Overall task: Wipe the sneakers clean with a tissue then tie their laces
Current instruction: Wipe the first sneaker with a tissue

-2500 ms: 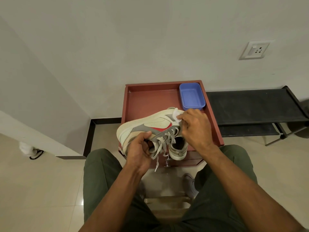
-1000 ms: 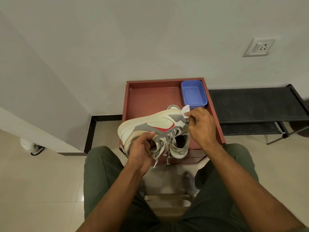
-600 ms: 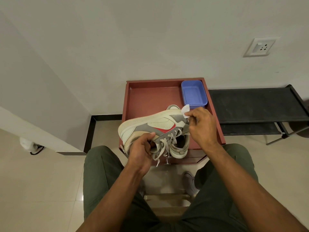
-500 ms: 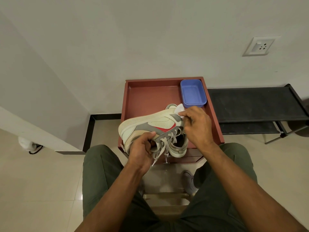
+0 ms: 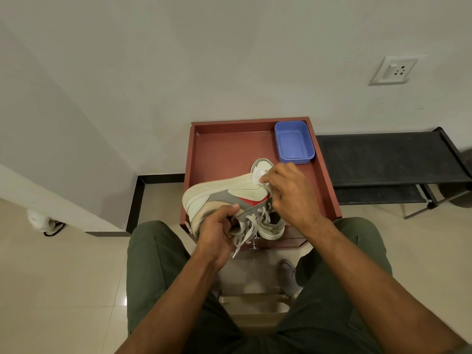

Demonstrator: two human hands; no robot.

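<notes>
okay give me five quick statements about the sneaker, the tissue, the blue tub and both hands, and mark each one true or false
1. The left hand grips the held sneaker near its laces. True.
2. The right hand is empty. False: it pinches a white tissue against the sneaker.
3. The blue tub sits in the far right corner of the red tray top. True.
4. The held sneaker's laces are tied in a bow. False: they hang loose.
5. The second sneaker is inside the blue tub. False: it rests on the tray, behind the held one; the tub looks empty.
</notes>
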